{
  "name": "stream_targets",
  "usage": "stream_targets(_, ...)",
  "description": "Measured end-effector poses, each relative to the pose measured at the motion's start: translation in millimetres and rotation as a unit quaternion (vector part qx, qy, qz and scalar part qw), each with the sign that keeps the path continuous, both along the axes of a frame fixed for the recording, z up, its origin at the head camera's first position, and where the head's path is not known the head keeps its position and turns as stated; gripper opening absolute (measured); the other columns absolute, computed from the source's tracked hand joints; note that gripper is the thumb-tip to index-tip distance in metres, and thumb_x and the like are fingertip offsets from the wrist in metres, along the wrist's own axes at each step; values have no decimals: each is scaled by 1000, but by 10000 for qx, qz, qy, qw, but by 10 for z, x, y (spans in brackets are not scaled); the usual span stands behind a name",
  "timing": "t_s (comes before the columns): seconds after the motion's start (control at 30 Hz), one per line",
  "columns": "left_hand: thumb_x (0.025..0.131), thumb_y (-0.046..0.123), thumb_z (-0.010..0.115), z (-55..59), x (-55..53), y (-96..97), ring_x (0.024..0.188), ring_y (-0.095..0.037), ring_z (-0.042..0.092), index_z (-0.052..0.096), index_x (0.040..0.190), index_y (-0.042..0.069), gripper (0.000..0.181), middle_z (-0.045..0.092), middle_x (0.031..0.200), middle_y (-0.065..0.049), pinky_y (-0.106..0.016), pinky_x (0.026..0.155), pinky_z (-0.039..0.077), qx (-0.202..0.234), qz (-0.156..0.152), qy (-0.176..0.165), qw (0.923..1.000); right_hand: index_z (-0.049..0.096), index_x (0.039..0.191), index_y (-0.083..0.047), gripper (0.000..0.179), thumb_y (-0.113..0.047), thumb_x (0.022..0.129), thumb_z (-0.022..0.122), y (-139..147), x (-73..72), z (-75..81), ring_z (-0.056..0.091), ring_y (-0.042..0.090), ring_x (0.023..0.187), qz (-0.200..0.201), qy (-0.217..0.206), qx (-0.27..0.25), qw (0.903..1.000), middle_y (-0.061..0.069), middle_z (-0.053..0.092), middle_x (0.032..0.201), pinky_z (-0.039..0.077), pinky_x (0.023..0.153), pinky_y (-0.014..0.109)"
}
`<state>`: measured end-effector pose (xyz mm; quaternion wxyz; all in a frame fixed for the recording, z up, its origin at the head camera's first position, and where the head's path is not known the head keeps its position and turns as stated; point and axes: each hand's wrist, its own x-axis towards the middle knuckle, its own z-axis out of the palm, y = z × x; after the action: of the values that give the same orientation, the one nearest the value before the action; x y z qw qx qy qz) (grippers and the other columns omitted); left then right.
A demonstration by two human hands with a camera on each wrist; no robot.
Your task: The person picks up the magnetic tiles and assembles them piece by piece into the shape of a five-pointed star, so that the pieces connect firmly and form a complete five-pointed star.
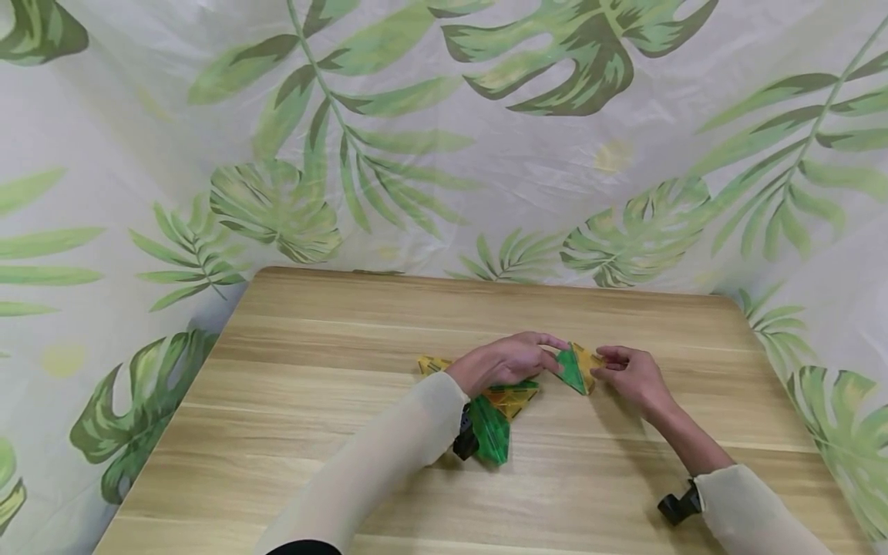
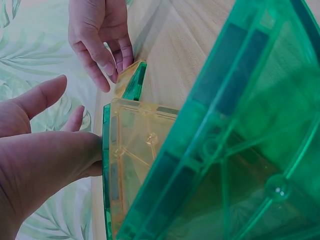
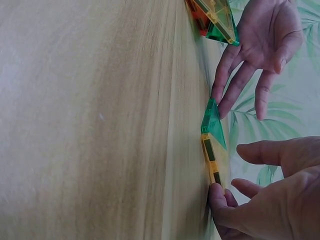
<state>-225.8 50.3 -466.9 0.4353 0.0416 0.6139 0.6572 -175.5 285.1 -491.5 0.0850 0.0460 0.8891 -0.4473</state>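
Two triangular magnetic tiles, one green point(image 1: 570, 373) and one yellow point(image 1: 586, 365), stand joined along an edge on the table. My left hand point(image 1: 515, 359) reaches over from the left, its extended fingertips touching the green tile. On the other side, my right hand point(image 1: 631, 378) pinches the outer corner of the yellow tile point(image 3: 213, 159) between thumb and finger. Under and beside the left wrist sits a group of tiles: a green one point(image 1: 491, 433), an orange-yellow one point(image 1: 512, 399) and another yellow one point(image 1: 432, 364). The left sleeve and forearm partly hide this group.
The wooden table point(image 1: 291, 401) extends around the tiles to its rounded back corners. Behind it hangs a leaf-patterned cloth point(image 1: 416, 193). A black wrist camera point(image 1: 680, 505) sits on the right wrist, another point(image 1: 465, 438) by the left, close to the tile group.
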Motion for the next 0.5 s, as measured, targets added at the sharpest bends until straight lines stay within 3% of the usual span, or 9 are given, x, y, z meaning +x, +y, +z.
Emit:
stream_targets(0.13, 98, -9, 64, -5, 4, 3, 145, -23, 43, 53, 150, -1, 54, 42, 161, -15, -44, 129, 24, -52, -9, 16, 10000, 63, 137, 11, 46, -9, 97, 76, 5, 4, -10, 64, 34, 117, -45, -23, -28, 10000, 30, 66, 130, 50, 76, 12)
stream_targets(0.37, 101, -7, 62, -6, 6, 9, 145, -21, 42, 54, 151, 2, 51, 41, 163, -13, -45, 129, 25, -170, -60, 94, 9998, 69, 127, 9, 36, -4, 95, 77, 9, 4, -32, 63, 13, 93, -63, 98, -116, 9999, 23, 70, 113, 50, 71, 16)
stream_targets(0.5, 103, -5, 60, -12, 10, 12, 152, -24, 37, 54, 151, 2, 48, 40, 163, -13, -46, 130, 23, -183, -75, 97, 9998, 69, 128, 7, 34, -7, 97, 76, 2, 7, -49, 59, 9, 86, 3, -1, -394, 9992, 14, 70, 107, 51, 70, 19)
